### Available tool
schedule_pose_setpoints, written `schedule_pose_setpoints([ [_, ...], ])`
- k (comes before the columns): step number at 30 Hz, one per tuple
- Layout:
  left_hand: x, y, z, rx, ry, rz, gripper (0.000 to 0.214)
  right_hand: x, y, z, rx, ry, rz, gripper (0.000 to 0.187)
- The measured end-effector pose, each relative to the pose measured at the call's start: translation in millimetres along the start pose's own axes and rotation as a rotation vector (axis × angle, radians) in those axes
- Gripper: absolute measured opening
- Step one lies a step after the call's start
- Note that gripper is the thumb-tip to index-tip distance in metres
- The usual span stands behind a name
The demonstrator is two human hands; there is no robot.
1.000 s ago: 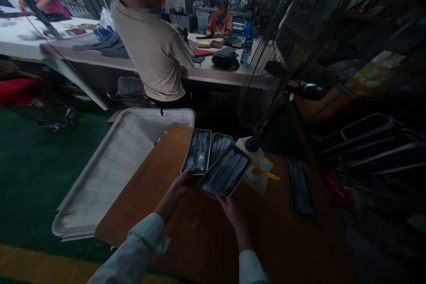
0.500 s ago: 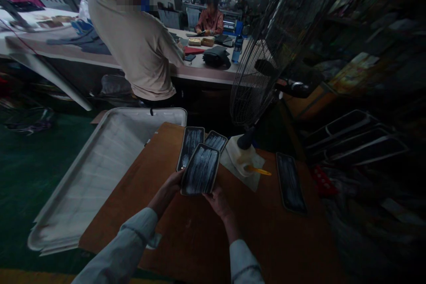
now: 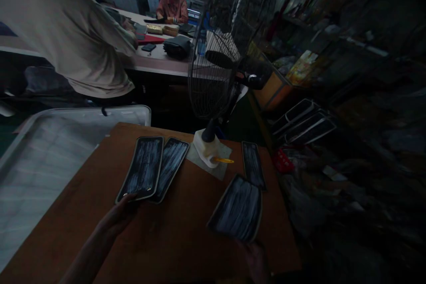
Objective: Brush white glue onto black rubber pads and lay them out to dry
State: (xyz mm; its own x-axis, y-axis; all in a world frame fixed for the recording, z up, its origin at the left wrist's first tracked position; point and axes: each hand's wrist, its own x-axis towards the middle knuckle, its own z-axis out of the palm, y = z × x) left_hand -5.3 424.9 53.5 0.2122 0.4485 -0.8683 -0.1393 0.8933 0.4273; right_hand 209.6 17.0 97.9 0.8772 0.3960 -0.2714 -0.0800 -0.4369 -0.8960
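At the far left, a pale plastic tub [image 3: 83, 110] stands beside the brown bench [image 3: 186, 230]. Behind it, a co-worker in a beige shirt [image 3: 83, 44] leans over a far bench [image 3: 159, 63], where a phone [image 3: 148, 47] and a folded black item [image 3: 177, 47] lie.

On the brown bench, the left hand [image 3: 121, 215] grips the lower edge of the left panel [image 3: 143, 166], a dark rectangle with pale streaks and a light border. The left panel overlaps the second panel [image 3: 173, 164], similarly streaked and slanting out to its right; I cannot tell whether the left panel is raised off it.

Near the middle of the bench's back edge, a whitish container [image 3: 205, 147] with a dark top sits on a grey sheet [image 3: 222, 170], a yellow handle [image 3: 224, 160] sticking out to its right. A wire fan [image 3: 213, 80] rises behind.

Farther right, the right hand [image 3: 254, 257], dim and blurred, holds the right panel [image 3: 236, 208] by its lower edge, tilted above the bench. Its upper right corner meets or covers the low end of panel 4 [image 3: 253, 164], which lies near the bench's right side.

Beyond that edge is a red packet [image 3: 283, 160].
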Motion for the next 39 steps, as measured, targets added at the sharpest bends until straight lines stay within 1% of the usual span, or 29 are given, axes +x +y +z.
schedule_pose_setpoints([
  [3, -19.2, -21.4, -14.0, 0.008, 0.060, 0.002, 0.019, 51.9, -12.3, -54.6, 0.076, 0.098, 0.071, 0.043],
  [5, -28.7, -36.6, -19.7, 0.016, 0.075, -0.014, 0.019, 91.5, -21.1, -79.4, 0.112, 0.223, 0.044, 0.049],
  [6, -32.1, -44.2, -21.3, 0.014, 0.078, -0.018, 0.019, 110.1, -24.0, -87.8, 0.129, 0.268, 0.029, 0.052],
  [9, -39.2, -65.8, -21.0, 0.008, 0.114, -0.003, 0.018, 154.2, -21.5, -98.9, 0.174, 0.299, -0.014, 0.062],
  [10, -41.3, -72.3, -19.8, 0.009, 0.133, 0.004, 0.018, 164.2, -16.7, -99.4, 0.190, 0.296, -0.009, 0.065],
  [12, -45.8, -84.3, -16.9, 0.007, 0.155, -0.012, 0.018, 177.9, -3.3, -98.3, 0.220, 0.301, 0.048, 0.068],
  [15, -52.1, -99.8, -13.1, -0.015, 0.164, -0.019, 0.018, 188.6, 16.7, -97.0, 0.244, 0.313, 0.164, 0.068],
  [17, -54.6, -109.0, -11.1, -0.030, 0.186, 0.008, 0.017, 193.0, 24.8, -98.5, 0.253, 0.308, 0.191, 0.067],
  [19, -55.7, -117.5, -9.5, -0.050, 0.215, 0.016, 0.015, 196.3, 28.2, -101.4, 0.264, 0.289, 0.201, 0.064],
  [22, -55.8, -129.5, -7.8, -0.073, 0.213, 0.001, 0.014, 199.6, 29.1, -105.0, 0.272, 0.248, 0.222, 0.058],
  [26, -55.8, -142.3, -5.5, -0.067, 0.227, 0.086, 0.013, 202.1, 30.0, -101.4, 0.290, 0.194, 0.251, 0.054],
  [29, -58.2, -145.8, -1.3, -0.082, 0.271, 0.073, 0.016, 205.8, 29.5, -94.5, 0.326, 0.147, 0.279, 0.053],
  [33, -67.4, -144.3, 6.6, -0.125, 0.256, 0.016, 0.026, 212.4, 25.5, -89.2, 0.380, 0.098, 0.350, 0.047],
  [36, -77.8, -143.5, 13.6, -0.129, 0.267, 0.003, 0.026, 214.3, 23.1, -88.8, 0.420, 0.096, 0.397, 0.043],
  [39, -88.5, -147.5, 23.8, -0.144, 0.235, 0.025, 0.028, 209.1, 24.1, -86.1, 0.471, 0.114, 0.423, 0.042],
])
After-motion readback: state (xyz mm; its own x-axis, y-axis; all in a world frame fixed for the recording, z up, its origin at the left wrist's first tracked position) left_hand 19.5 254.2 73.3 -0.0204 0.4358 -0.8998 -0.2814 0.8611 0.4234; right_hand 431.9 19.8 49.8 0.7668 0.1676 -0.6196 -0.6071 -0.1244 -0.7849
